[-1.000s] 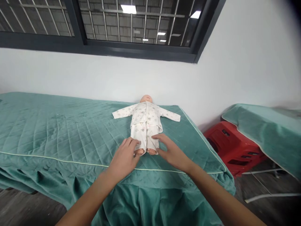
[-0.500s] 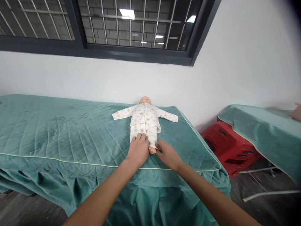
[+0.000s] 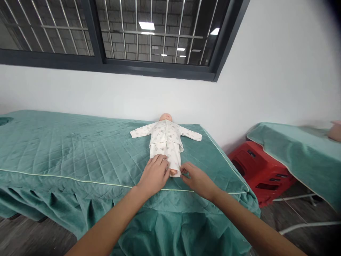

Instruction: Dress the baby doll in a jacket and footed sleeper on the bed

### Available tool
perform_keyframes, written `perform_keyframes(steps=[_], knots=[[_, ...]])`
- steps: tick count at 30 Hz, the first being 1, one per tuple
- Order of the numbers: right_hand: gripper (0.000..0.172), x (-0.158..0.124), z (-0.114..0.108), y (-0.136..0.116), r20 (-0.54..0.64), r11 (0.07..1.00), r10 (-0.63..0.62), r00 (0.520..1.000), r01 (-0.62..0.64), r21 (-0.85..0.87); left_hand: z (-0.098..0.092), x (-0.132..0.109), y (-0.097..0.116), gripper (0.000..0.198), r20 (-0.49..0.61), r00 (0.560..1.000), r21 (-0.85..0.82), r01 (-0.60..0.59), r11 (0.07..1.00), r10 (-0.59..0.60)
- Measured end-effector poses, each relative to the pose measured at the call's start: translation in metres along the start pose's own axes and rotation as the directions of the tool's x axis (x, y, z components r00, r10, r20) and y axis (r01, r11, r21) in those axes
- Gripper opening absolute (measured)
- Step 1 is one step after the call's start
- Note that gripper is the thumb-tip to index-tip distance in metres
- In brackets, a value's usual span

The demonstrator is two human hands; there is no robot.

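On green bed (image 3: pixel 80 149), clothed doll (image 3: pixel 165 133) was laid face-up. Trouser cuff (image 3: pixel 175 175) had just been drawn lower, so foot (image 3: pixel 173 172) was better covered. Cuff was pinched by right hand (image 3: pixel 198 180); over other trouser leg (image 3: pixel 156 149), left hand's (image 3: pixel 154 175) grip couldn't be told.

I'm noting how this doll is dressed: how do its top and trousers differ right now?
The top lies in full view; the trousers are partly hidden by the left hand. The top's sleeves spread wide, while the trousers' legs run close together. No hand touches the top, but the right hand is at the trousers' hem. Both are white with small prints.
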State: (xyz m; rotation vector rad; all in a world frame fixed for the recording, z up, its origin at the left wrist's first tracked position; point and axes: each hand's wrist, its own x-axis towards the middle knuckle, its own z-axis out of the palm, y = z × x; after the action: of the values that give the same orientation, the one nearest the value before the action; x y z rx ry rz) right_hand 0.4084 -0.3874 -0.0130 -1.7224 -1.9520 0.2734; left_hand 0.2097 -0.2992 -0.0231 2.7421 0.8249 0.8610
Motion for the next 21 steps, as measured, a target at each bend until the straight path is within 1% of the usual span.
perform_keyframes(steps=[2,3,4,6,7,9,10,13,15,18,21], knots=[[0.015,-0.001,0.000,0.018,0.049,0.999,-0.026,0.998,0.024,0.039,0.008,-0.005,-0.021,0.029,-0.069,0.997,-0.051,0.020,0.999,-0.023],[0.019,-0.001,-0.002,0.029,0.059,0.999,-0.021,0.998,0.018,0.041,0.012,-0.006,-0.036,0.033,-0.109,0.992,-0.062,0.056,0.997,-0.062],[0.021,0.000,-0.004,0.041,0.052,1.000,-0.002,0.999,0.001,0.024,0.016,-0.006,-0.053,0.036,-0.157,0.981,-0.070,0.109,0.992,-0.119],[0.024,0.003,-0.007,0.065,0.001,0.997,0.057,0.998,-0.057,-0.056,0.022,-0.004,-0.091,0.041,-0.199,0.947,-0.034,0.250,0.968,-0.252],[0.026,0.005,-0.009,0.077,-0.027,0.990,0.084,0.996,-0.086,-0.107,0.024,-0.001,-0.109,0.044,-0.201,0.921,0.002,0.340,0.940,-0.333],[0.038,0.011,-0.009,0.100,-0.069,0.966,0.128,0.989,-0.140,-0.218,0.025,0.007,-0.142,0.056,-0.143,0.869,0.085,0.487,0.869,-0.473],[0.045,0.014,-0.009,0.110,-0.081,0.947,0.154,0.985,-0.171,-0.273,0.025,0.012,-0.156,0.062,-0.108,0.846,0.119,0.533,0.837,-0.523],[0.060,0.031,-0.006,0.138,-0.113,0.869,0.269,0.956,-0.292,-0.400,0.022,0.032,-0.188,0.071,-0.030,0.810,0.190,0.580,0.792,-0.585],[0.067,0.045,-0.005,0.154,-0.134,0.821,0.353,0.926,-0.375,-0.430,0.021,0.045,-0.205,0.071,-0.007,0.798,0.225,0.588,0.777,-0.602],[0.078,0.071,-0.007,0.179,-0.190,0.757,0.456,0.870,-0.491,-0.430,0.021,0.062,-0.228,0.070,0.020,0.792,0.266,0.584,0.767,-0.610],[0.085,0.096,-0.011,0.203,-0.251,0.711,0.513,0.821,-0.570,-0.411,0.021,0.075,-0.250,0.073,0.049,0.798,0.286,0.565,0.774,-0.601]])
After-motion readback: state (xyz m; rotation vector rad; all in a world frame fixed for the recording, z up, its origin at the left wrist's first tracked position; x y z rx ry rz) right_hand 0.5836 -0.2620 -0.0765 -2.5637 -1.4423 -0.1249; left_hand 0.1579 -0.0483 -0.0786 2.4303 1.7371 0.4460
